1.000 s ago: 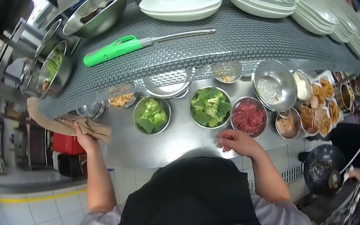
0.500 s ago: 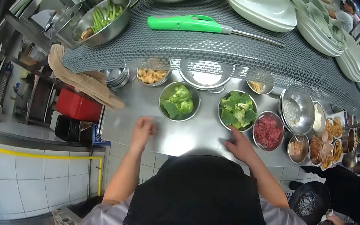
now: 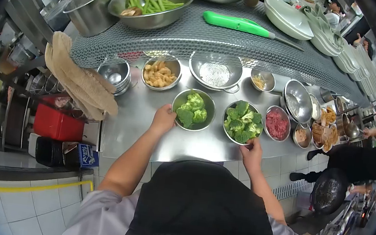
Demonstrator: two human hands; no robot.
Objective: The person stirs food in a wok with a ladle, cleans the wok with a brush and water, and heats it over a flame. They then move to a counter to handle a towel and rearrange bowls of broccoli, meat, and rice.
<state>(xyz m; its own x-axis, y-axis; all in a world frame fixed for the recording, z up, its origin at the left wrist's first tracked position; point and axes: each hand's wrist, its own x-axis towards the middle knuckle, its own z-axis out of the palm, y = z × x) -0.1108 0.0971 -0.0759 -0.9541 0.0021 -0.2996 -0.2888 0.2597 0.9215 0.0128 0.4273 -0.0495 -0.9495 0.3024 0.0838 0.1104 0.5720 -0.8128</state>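
Two steel bowls of broccoli stand on the steel counter in front of me. My left hand [image 3: 164, 119] is closed on the left rim of the left bowl [image 3: 212, 105], which holds a few green florets [image 3: 192, 108]. At the right bowl [image 3: 226, 130], fuller with broccoli [image 3: 243, 122], my right hand [image 3: 252, 152] pinches the near right edge. Part of the fingers of both hands is hidden by the bowls. Just right of that bowl sits a steel bowl of raw red meat [image 3: 277, 123].
A mesh-covered shelf [image 3: 168, 44] overhangs the counter [image 3: 139, 135], bearing a green lighter [image 3: 237, 24], a bowl of green vegetables [image 3: 152, 7] and stacked plates [image 3: 289, 17]. Beneath are a bowl of yellowish pieces [image 3: 159, 74] and a colander [image 3: 214, 71]. A co-worker holds a wok [image 3: 329, 191] at right.
My left hand has moved from above the bare counter to the left bowl's rim. My right hand now grips the right bowl's near edge. The head view has shifted.
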